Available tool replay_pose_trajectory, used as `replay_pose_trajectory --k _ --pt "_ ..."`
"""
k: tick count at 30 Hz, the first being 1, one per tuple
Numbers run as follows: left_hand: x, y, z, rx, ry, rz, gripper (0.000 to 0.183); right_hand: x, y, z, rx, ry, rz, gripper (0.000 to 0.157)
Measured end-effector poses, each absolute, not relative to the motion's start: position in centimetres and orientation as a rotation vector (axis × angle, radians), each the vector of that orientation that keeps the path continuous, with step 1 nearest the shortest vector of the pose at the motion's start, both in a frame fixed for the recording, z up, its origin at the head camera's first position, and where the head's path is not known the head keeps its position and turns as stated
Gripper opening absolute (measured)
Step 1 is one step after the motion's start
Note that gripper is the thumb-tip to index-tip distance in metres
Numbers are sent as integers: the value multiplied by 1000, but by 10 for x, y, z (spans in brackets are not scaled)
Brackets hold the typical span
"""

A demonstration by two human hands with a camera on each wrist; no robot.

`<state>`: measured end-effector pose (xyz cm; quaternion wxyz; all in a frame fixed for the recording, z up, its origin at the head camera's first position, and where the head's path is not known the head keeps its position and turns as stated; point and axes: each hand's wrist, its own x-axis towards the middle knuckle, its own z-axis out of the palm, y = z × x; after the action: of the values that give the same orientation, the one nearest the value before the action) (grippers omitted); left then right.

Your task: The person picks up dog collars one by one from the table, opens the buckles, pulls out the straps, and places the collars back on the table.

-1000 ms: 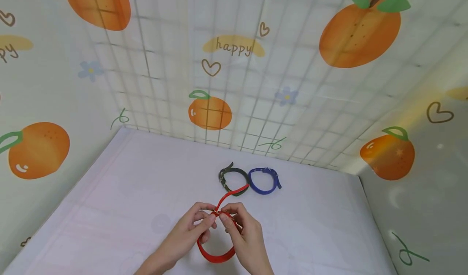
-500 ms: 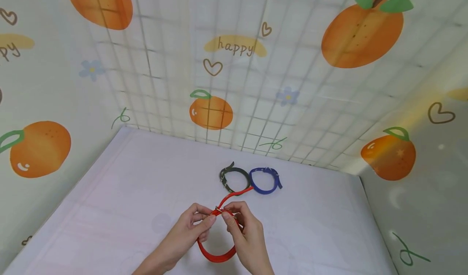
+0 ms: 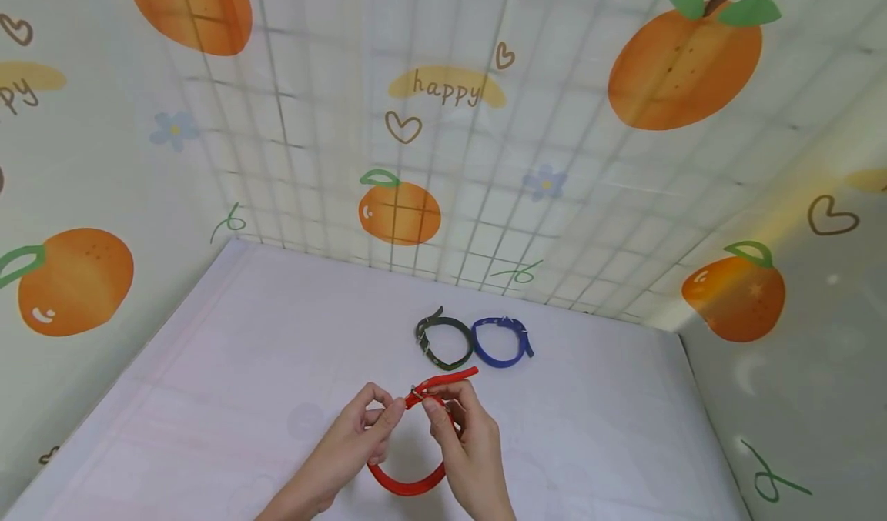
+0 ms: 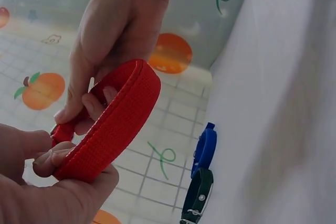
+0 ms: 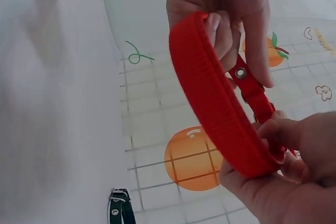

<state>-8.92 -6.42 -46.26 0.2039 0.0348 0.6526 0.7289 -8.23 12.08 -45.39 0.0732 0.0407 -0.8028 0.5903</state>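
Note:
A red pet collar (image 3: 409,488), bent into a loop, is held between both hands above the table. My left hand (image 3: 353,430) pinches its left side near the metal buckle (image 3: 415,391) with thumb and forefinger. On the other side, my right hand (image 3: 473,438) pinches the collar at the buckle. The strap's free end (image 3: 459,376) sticks out over the right fingers, pointing right. In the right wrist view, a metal eyelet (image 5: 240,73) shows on the strap by the left fingers. Fingers partly hide the buckle.
A dark green collar (image 3: 446,365) and a blue collar (image 3: 500,364), both buckled into loops, lie side by side on the white table (image 3: 596,429) beyond the hands. A fruit-printed sheet (image 3: 312,198) with grid bars showing through walls off the back.
The red strap's free end has swung down from slanting up and away to lying nearly flat toward the right. The left fingers have drawn slightly left from the buckle. The other collars stay put.

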Motion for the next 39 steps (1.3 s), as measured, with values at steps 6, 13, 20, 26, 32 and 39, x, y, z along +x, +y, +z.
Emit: replay_pose_trajectory --k 6,13,20,26,32,39 --pt "-89 -64 -463 172 1819 1987 34 -81 121 -453 75 -2414 1778 17" --pt "-85 -61 -460 318 2193 1803 29 -81 125 -453 95 -2407 1792 16" --pt "-83 -62 -455 287 2132 1833 32 -81 126 -455 103 -2407 1822 16" --pt "-83 -59 -453 203 2159 1806 31 -80 125 -456 89 -2397 1836 16" --pt "-84 -57 -456 104 2153 1801 32 -80 123 -455 33 -2387 1835 19" --pt "-85 -57 -456 149 2162 1786 28 -80 124 -454 22 -2374 1836 18"
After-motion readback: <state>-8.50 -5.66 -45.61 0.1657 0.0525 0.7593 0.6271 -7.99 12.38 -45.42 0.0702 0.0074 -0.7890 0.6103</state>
